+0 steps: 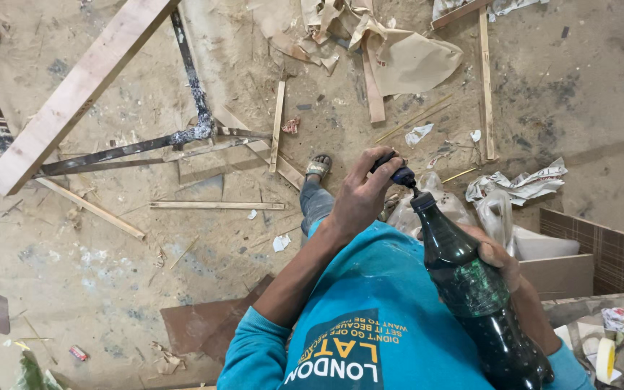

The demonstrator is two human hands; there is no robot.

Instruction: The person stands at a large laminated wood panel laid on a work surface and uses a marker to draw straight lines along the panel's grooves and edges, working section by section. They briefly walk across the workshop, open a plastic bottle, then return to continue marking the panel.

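The person looks straight down past a teal shirt (370, 318) at a dusty workshop floor (110, 260). The right hand (496, 256) is wrapped around the body of a dark plastic bottle (471, 289), fingers closed behind it, holding it tilted so its neck points up and to the left. The bottle sits in the near right part of the view, in front of the person's chest, and a green band shows on its middle. The left hand (362, 191) is curled shut around the dark bottle cap (399, 173), which it holds just above the bottle's open neck; whether the cap touches the neck is hard to tell. Beneath the hands, one foot in a sandal (318, 166) stands on the floor, with a jeans leg above it. Just right of the bottle neck lie clear plastic bags (496, 209) and crumpled newspaper (521, 184). A cardboard box (561, 271) sits near the right edge, and a roll of tape (605, 360) lies at the near right corner. On the left, a long wooden plank (74, 94) leans across a dark metal frame (196, 108). Thin wood strips (214, 206) lie scattered over the floor, and torn brown paper (406, 61) lies at the far side.
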